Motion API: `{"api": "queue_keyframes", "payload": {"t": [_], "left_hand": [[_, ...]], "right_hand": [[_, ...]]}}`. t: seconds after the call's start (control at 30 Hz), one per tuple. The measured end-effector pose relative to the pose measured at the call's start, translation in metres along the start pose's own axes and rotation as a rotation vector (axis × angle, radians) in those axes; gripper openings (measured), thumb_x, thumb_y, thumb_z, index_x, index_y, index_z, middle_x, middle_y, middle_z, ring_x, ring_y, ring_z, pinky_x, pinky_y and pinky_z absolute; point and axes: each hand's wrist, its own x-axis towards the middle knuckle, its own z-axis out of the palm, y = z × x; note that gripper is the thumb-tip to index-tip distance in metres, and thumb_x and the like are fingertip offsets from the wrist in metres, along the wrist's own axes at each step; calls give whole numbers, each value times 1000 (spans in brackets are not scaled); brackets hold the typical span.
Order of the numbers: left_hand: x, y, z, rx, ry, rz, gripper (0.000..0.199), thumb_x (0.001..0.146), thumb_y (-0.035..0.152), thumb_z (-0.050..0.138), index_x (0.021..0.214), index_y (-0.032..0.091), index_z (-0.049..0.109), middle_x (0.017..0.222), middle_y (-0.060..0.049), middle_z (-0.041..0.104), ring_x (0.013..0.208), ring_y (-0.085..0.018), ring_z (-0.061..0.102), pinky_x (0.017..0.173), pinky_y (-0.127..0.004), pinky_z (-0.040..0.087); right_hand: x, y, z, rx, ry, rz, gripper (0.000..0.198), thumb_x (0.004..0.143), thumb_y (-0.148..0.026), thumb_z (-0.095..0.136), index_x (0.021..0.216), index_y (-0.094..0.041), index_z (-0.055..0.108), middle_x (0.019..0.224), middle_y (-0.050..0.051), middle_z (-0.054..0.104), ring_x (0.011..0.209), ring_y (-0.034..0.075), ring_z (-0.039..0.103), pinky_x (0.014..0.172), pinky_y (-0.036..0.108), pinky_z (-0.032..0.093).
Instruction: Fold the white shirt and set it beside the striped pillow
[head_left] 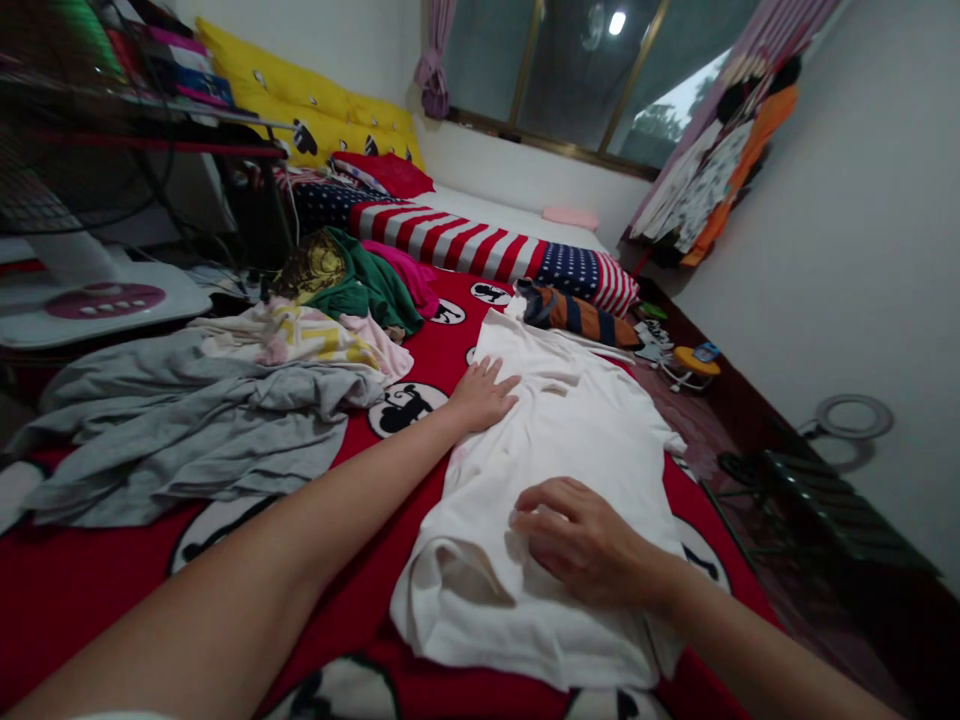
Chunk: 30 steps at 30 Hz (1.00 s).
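From the head view we see a white T-shirt (555, 450) spread flat on the bed, over a red bedcover (82, 580) printed with black-and-white cartoon rounds. Our left hand (480, 395) lies palm down on the shirt's left edge, fingers spread and flat, gripping nothing. Our right hand (581, 540) rests on the lower middle of the shirt with its fingers curled, the tips pressing into the cloth; we cannot tell whether they pinch a fold. To the left of the shirt lies a crumpled grey garment (172, 430), and beyond it a pale patterned garment (300, 335) and a green one (364, 285). A striped pillow (480, 245) lies across the bed further back, with yellow cushions (300, 95) near the wall.
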Motion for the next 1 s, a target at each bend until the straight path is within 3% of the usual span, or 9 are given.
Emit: {"api": "queue_keyframes", "payload": {"t": [0.1,0.23,0.3,0.37,0.43,0.5,0.67,0.8,1.0], "left_hand": [[-5,-1,-3,-35,-19,-3,46,95,35,42,138,18,46,152,-15,31,141,-31,23,114,-47,19],[-30,-8,-17,-178,-1,68,42,87,25,53,127,12,54,145,-18,39,137,-28,32,110,-41,29],[-53,-11,-33,-263,43,84,36,83,23,56,116,13,61,131,-17,52,124,-26,47,101,-37,40],[-80,-11,-54,-314,53,42,24,84,29,53,99,14,66,103,-11,65,97,-22,60,84,-32,47],[-110,-7,-78,-338,-21,-27,35,90,41,44,77,15,65,74,-5,64,71,-17,59,67,-27,44],[-139,2,-99,-348,-152,-65,50,92,51,38,64,16,61,59,-1,58,58,-14,53,56,-25,36],[-193,32,-126,-266,-420,-73,37,72,55,64,66,18,64,59,2,60,54,-12,50,48,-23,25],[-207,50,-131,-181,-417,-60,22,73,36,61,60,18,61,52,4,53,48,-10,44,46,-24,21],[-209,67,-148,-252,-348,-67,25,74,31,54,54,16,54,48,4,41,48,-9,39,46,-24,21]], "right_hand": [[1,-9,8,-2,49,-27,29,85,-18,58,113,-23,60,112,8,61,99,19,57,88,35,45],[0,-10,20,56,230,-9,20,86,-14,56,99,-24,67,108,7,62,95,17,59,82,31,47],[-2,-8,21,137,315,50,22,85,-11,55,96,-23,68,103,8,61,90,16,60,77,28,48],[-4,-7,19,228,376,114,26,84,-10,53,98,-23,70,98,7,60,84,14,60,72,26,48],[-6,-6,15,293,439,164,28,83,-9,52,99,-23,71,91,7,59,80,14,59,68,25,48],[-6,-7,12,327,490,218,26,83,-11,53,97,-22,72,86,6,59,76,14,59,65,25,47],[-4,-9,12,391,504,367,19,81,-17,55,88,-19,73,75,4,61,67,13,57,59,24,43],[-3,-10,14,421,549,425,19,77,-17,56,84,-18,73,72,3,62,67,13,56,60,24,42],[-11,-11,8,400,655,496,24,74,-19,54,87,-17,74,78,4,65,70,14,55,65,26,42]]}}
